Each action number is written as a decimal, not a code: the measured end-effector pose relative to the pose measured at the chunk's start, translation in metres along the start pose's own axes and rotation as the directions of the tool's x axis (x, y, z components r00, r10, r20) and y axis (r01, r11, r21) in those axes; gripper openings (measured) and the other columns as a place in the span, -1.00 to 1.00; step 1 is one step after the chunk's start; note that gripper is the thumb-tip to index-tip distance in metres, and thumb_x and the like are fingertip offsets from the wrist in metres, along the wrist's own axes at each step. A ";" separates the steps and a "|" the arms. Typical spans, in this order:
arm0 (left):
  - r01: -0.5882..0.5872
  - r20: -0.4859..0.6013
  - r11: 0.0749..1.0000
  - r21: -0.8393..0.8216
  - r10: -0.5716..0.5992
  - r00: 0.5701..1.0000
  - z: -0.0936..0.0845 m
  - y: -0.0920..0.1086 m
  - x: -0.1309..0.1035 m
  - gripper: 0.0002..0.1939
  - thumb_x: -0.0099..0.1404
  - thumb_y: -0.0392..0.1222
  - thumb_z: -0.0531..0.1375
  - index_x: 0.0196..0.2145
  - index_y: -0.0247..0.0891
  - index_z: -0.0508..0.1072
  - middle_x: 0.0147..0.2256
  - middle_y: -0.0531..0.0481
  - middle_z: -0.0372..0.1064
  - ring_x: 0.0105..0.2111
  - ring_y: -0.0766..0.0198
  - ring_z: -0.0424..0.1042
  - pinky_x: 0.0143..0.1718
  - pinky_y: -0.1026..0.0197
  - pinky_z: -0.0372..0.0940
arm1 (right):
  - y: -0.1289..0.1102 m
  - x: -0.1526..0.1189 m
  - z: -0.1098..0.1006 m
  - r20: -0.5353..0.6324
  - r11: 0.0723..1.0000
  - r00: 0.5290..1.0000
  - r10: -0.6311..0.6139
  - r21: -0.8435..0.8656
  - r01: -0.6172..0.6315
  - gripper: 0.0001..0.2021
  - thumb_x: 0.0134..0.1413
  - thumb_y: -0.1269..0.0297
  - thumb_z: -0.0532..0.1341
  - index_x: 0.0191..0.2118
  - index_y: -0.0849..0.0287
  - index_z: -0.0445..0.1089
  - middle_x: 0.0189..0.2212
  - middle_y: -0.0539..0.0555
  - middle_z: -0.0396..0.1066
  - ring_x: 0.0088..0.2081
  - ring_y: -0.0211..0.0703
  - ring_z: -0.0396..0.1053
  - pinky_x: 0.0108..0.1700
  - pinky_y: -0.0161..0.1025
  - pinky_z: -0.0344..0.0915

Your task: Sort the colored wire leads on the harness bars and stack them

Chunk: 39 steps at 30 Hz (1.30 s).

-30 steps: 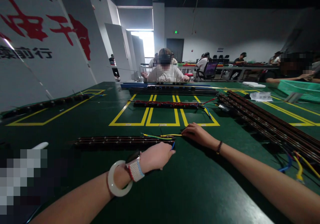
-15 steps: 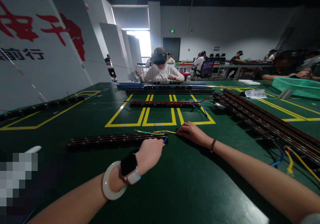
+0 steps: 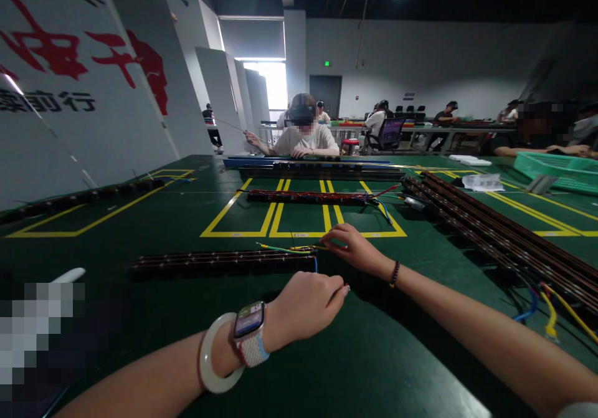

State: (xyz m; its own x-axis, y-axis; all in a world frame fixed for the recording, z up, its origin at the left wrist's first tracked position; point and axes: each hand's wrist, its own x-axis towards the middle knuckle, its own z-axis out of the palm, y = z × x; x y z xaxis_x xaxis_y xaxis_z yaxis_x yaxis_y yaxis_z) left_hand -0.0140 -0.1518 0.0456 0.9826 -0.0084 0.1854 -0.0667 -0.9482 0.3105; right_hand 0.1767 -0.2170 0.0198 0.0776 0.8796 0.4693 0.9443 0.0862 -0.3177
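Note:
A long black strip with thin copper-coloured lines lies across the table in front of me. From its right end come a green-yellow wire, a yellow wire and a blue wire. My right hand pinches the yellow wire just beyond that end. Below it, my left hand is closed, thumb and fingers together; the blue wire runs down behind it, and its far part is hidden by the hand.
More dark strips with copper lines lie side by side at right, with loose wire ends. A strip with red wires lies inside yellow tape outlines. At far right is a green basket. A co-worker sits opposite.
My left hand has moved right and toward me from the strip's end, and the blue wire now bends down to it. My right hand has shifted slightly left along the yellow wire.

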 end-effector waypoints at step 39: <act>0.442 0.143 0.887 -0.132 -0.425 0.894 0.002 -0.016 0.000 -0.64 0.32 -0.03 -0.06 -0.39 -0.30 0.42 -0.51 -0.12 0.35 -0.58 0.20 0.31 -0.49 0.18 0.17 | 0.041 -0.001 -0.051 0.432 0.915 0.827 0.361 0.010 -0.404 -0.59 0.03 -0.07 0.17 -0.43 0.24 0.44 -0.49 0.08 0.44 -0.45 -0.19 0.34 -0.43 -0.28 0.16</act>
State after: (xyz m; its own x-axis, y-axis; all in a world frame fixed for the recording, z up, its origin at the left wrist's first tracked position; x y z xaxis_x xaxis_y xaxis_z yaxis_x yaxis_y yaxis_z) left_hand -0.0130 -0.1372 0.0387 0.9316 0.3496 -0.0997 0.3527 -0.8028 0.4808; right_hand 0.2313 -0.2386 0.0482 0.2669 0.9602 -0.0822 0.8290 -0.2723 -0.4885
